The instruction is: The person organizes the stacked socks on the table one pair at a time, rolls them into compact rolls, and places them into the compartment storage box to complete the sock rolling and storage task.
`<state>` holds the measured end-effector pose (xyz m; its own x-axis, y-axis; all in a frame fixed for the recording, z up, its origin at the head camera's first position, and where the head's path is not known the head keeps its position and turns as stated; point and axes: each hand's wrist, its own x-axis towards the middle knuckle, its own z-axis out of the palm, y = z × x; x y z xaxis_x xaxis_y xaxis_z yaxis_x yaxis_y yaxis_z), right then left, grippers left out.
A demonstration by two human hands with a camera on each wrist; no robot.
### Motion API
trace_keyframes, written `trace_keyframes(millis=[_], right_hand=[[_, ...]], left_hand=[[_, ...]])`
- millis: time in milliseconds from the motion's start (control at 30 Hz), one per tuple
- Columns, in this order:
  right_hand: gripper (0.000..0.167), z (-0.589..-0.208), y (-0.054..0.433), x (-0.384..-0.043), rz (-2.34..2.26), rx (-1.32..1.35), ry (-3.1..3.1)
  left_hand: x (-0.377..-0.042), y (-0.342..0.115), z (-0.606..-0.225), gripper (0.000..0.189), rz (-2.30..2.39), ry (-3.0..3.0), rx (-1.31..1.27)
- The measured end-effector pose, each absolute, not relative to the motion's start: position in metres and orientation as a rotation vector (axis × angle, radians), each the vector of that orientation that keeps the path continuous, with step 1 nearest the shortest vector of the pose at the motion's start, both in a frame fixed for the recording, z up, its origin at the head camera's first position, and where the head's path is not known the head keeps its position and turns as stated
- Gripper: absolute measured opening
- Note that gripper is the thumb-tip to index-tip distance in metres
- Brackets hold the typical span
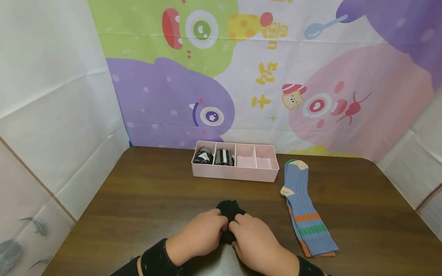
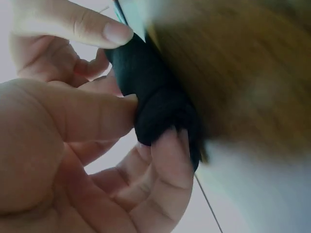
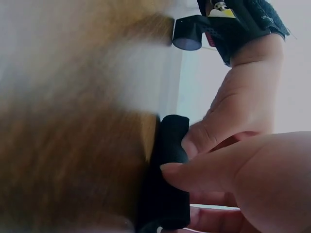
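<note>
A black sock (image 1: pixel 229 208), bunched into a compact roll, is between both hands at the near middle of the table. My left hand (image 1: pixel 200 234) pinches one side of it, thumb and fingers curled round the cloth. From the other side my right hand (image 1: pixel 255 240) grips it with thumb and fingertips. The left wrist view shows the sock (image 2: pixel 150 82) as a thick roll with a fingertip tucked at its end. In the right wrist view the roll (image 3: pixel 170 194) is held close to the tabletop.
A pink box (image 1: pixel 235 173) with several compartments stands at the table's back. Its two left compartments hold a black-and-white rolled sock (image 1: pixel 203 156) and a striped rolled sock (image 1: pixel 224 157). To the right, a pair of blue striped socks (image 1: pixel 305 203) lies flat on the brown table (image 1: pixel 155 184).
</note>
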<state>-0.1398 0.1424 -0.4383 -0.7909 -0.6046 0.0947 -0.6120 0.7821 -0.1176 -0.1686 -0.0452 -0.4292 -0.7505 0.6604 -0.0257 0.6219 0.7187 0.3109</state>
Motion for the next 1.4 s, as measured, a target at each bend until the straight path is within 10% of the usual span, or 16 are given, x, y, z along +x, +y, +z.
trace_keyframes(millis=[767,1400], right_hand=[[0.014,-0.445,0.154,-0.162,0.792,0.880,-3.033],[0.016,-0.440,0.151,-0.157,0.270,1.111,-2.886]], left_hand=[[-0.162,-0.043,-0.425,0.007,0.311,2.904,0.981],[-0.172,-0.050,-0.423,0.014,0.455,2.861,0.935]])
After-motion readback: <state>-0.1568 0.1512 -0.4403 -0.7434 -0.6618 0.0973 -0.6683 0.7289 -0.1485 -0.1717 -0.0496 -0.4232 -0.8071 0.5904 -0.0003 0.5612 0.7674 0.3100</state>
